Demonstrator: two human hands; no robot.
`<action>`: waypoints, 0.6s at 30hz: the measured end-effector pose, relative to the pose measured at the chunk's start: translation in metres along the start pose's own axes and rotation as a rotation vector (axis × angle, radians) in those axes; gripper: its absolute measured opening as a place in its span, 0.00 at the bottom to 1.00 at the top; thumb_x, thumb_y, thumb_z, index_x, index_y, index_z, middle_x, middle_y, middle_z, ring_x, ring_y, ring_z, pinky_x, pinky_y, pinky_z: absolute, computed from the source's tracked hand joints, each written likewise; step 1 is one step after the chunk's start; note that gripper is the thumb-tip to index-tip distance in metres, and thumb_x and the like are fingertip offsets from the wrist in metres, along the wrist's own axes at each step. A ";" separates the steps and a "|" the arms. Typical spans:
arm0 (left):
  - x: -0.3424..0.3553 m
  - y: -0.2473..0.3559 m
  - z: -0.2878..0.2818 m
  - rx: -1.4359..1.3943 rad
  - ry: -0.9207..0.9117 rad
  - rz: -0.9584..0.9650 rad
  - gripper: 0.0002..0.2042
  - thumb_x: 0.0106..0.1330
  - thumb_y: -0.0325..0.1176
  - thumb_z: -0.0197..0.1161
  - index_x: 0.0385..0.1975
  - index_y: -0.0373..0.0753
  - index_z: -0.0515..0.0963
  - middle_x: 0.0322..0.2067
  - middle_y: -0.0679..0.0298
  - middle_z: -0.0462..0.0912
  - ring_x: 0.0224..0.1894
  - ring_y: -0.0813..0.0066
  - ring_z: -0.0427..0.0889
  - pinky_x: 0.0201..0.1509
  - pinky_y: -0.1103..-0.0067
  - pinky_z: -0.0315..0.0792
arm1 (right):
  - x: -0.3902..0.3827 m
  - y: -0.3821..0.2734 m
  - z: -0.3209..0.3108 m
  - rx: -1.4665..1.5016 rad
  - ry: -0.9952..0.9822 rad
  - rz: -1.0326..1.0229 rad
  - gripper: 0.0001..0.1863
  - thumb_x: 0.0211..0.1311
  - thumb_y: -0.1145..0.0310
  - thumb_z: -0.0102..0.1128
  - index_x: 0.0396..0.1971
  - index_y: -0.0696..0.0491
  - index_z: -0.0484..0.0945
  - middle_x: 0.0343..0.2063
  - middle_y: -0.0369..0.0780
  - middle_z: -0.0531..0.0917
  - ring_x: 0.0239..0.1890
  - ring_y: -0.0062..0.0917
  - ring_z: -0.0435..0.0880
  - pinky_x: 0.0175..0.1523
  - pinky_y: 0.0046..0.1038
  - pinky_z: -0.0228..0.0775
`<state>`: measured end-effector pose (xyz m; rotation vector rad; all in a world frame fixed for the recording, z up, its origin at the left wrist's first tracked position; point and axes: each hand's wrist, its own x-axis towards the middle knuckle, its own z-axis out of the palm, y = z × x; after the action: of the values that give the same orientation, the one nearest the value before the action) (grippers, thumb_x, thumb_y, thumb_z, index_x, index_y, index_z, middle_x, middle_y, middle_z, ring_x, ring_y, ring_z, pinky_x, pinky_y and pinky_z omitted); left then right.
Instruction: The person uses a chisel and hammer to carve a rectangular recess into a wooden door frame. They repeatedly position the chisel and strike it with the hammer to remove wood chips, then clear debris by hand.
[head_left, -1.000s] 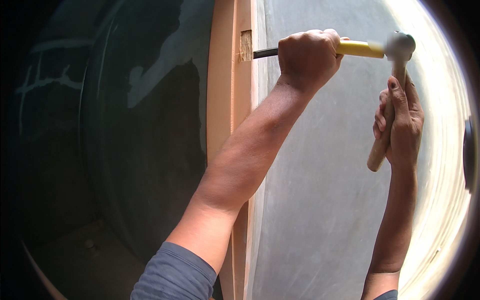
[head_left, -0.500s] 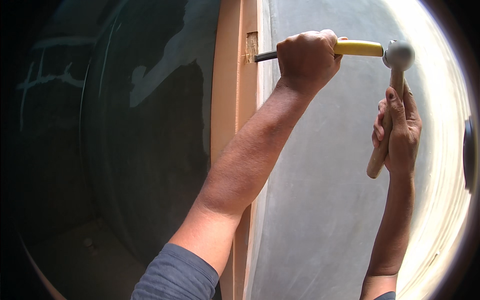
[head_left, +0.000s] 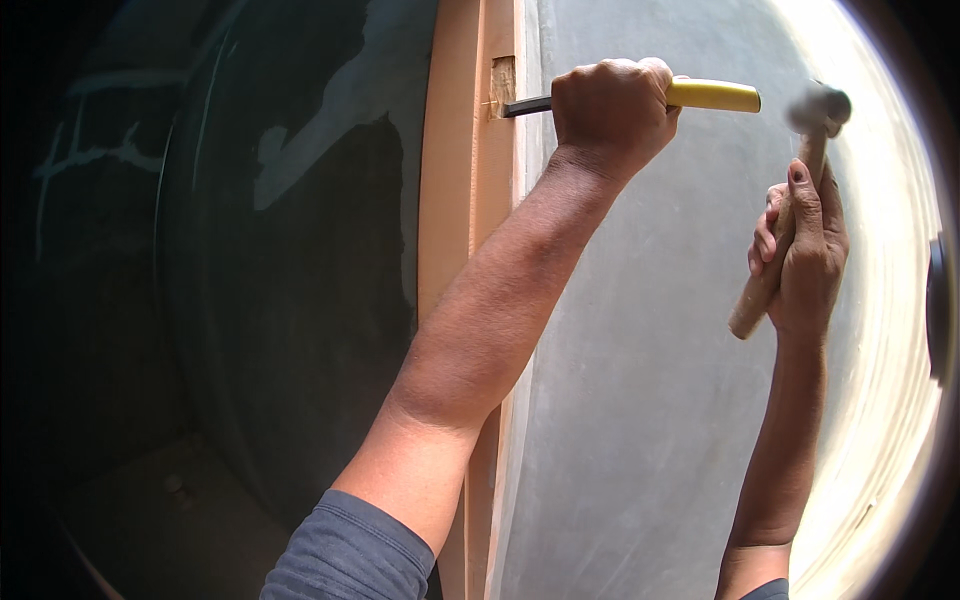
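Note:
My left hand (head_left: 612, 112) is closed round a chisel (head_left: 715, 95) with a yellow handle, held level. Its dark blade points left, and the tip meets a roughly cut recess (head_left: 503, 80) in the wooden door frame (head_left: 492, 185). Off to the right, my right hand (head_left: 808, 245) grips a hammer (head_left: 758, 295) by its wooden handle, which leans a little to the right at the top. The rounded metal head is partly blurred and stands apart from the butt of the chisel handle.
A smooth grey wall (head_left: 640, 400) runs along the right of the frame, with bright light at its far right edge. To the left lies a dark space with a grey wall (head_left: 290, 300) that bears lighter patches. A dark object (head_left: 937, 310) shows at the right rim.
The hammer head has moved right, away from the chisel's butt, and its handle leans more. The chisel stays at the recess, its butt end slightly lower against the blade.

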<state>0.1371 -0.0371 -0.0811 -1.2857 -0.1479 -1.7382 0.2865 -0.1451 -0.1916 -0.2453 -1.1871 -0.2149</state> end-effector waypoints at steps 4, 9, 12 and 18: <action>-0.001 -0.003 0.003 0.005 -0.030 -0.010 0.08 0.61 0.42 0.73 0.24 0.48 0.84 0.18 0.67 0.83 0.21 0.68 0.86 0.26 0.72 0.79 | -0.003 0.004 -0.003 -0.189 -0.146 0.024 0.29 0.75 0.58 0.61 0.69 0.57 0.70 0.19 0.29 0.73 0.14 0.10 0.73 0.16 0.17 0.68; -0.001 -0.001 0.002 0.018 0.014 0.004 0.09 0.62 0.43 0.73 0.24 0.48 0.83 0.18 0.67 0.83 0.21 0.68 0.86 0.25 0.72 0.79 | -0.008 0.001 0.005 -0.021 -0.011 0.026 0.31 0.75 0.57 0.62 0.70 0.57 0.68 0.18 0.29 0.73 0.14 0.10 0.73 0.16 0.17 0.68; -0.002 -0.003 0.003 0.014 0.008 0.002 0.09 0.62 0.43 0.72 0.24 0.48 0.83 0.18 0.67 0.83 0.21 0.69 0.86 0.25 0.72 0.79 | -0.009 0.002 0.004 -0.085 -0.078 0.076 0.30 0.75 0.57 0.62 0.70 0.56 0.69 0.19 0.29 0.73 0.14 0.10 0.73 0.16 0.17 0.68; -0.002 0.003 0.000 0.036 -0.009 -0.001 0.10 0.62 0.43 0.72 0.24 0.48 0.84 0.18 0.68 0.83 0.21 0.69 0.86 0.25 0.72 0.80 | -0.013 -0.003 0.000 -0.004 -0.005 0.079 0.30 0.74 0.58 0.62 0.69 0.56 0.69 0.20 0.30 0.73 0.14 0.10 0.73 0.16 0.17 0.69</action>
<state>0.1396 -0.0376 -0.0844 -1.2679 -0.1850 -1.7233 0.2809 -0.1479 -0.2033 -0.2958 -1.1799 -0.1470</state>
